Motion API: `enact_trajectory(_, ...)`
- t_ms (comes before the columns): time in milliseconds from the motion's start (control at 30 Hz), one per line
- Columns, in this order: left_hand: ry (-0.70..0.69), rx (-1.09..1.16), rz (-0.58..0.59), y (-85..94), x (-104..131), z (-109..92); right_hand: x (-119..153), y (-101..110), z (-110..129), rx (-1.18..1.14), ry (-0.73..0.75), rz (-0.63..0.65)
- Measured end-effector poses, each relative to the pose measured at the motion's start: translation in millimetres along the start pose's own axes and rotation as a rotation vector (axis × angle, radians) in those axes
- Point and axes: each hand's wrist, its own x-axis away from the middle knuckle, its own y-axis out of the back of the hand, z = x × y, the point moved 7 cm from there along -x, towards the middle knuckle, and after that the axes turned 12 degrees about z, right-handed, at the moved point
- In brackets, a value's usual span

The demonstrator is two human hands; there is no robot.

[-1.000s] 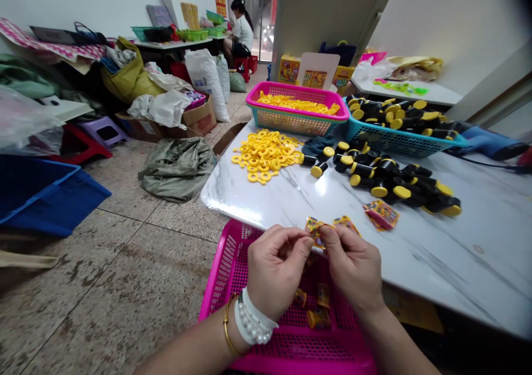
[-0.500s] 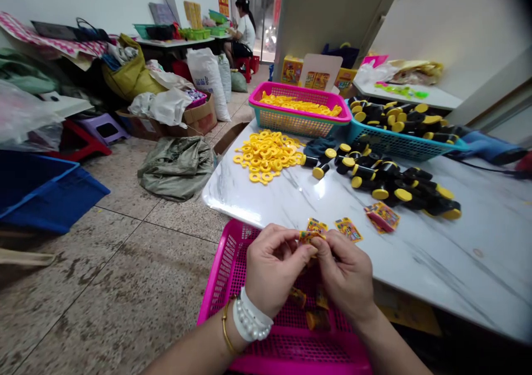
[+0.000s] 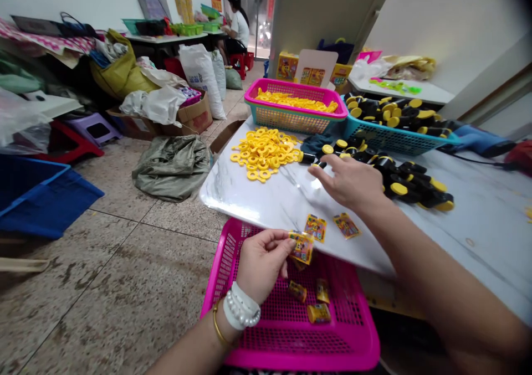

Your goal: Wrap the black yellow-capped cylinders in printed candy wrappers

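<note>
My left hand [image 3: 258, 264] pinches a yellow printed plastic sleeve [image 3: 302, 248] by its left edge, above the pink basket [image 3: 369, 342]. My right hand [image 3: 353, 181] reaches over the table, thumb and fingers closed on a small black bottle with a yellow cap [image 3: 320, 165], mostly covered by the fingers. Two more printed sleeves, one nearer [image 3: 316, 228] and one farther right [image 3: 346, 226], lie flat near the table edge. Inside the pink basket are several sleeved bottles [image 3: 318, 313]. Behind my right hand spreads a pile of black bottles [image 3: 409, 181] with yellow caps.
Left of the bottles is a heap of yellow ring pieces [image 3: 266, 150] on the marbled table [image 3: 233, 198]. Behind it stand a pink-rimmed basket [image 3: 291, 121] of yellow parts and a blue basket [image 3: 386, 138] of bottles. A person [image 3: 239, 29] sits at a far table.
My right hand has left the sleeve and moved forward to the bottles. My left hand keeps the sleeve, now showing its printed face. My right arm now covers the stack of sleeves on the right.
</note>
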Motion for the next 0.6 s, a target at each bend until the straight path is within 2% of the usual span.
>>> enact_trajectory(67,0.055,0.06,0.047,-2.8,-0.1,4.7,-27.0,-17.5,-3.3,0.11,-0.047,0.168)
enact_trajectory(133,0.102,0.13,0.064,-3.4,1.0,6.8,-36.0,-29.5,-1.9,0.146,-0.042,0.257)
enact_trajectory(267,0.148,0.264,0.027,1.7,1.1,6.8,-12.6,-30.2,0.3,0.197,-0.009,0.23)
enact_trajectory(400,0.155,0.282,0.028,1.3,-6.0,7.7,11.9,-28.7,4.4,0.271,0.109,0.302)
enact_trajectory(467,0.151,0.269,0.03,-1.6,-8.9,8.4,11.6,-23.5,3.0,0.232,0.086,0.305)
enact_trajectory(600,0.128,0.279,0.004,-5.4,-9.4,7.3,-5.1,-10.0,-5.2,0.135,-0.025,0.175)
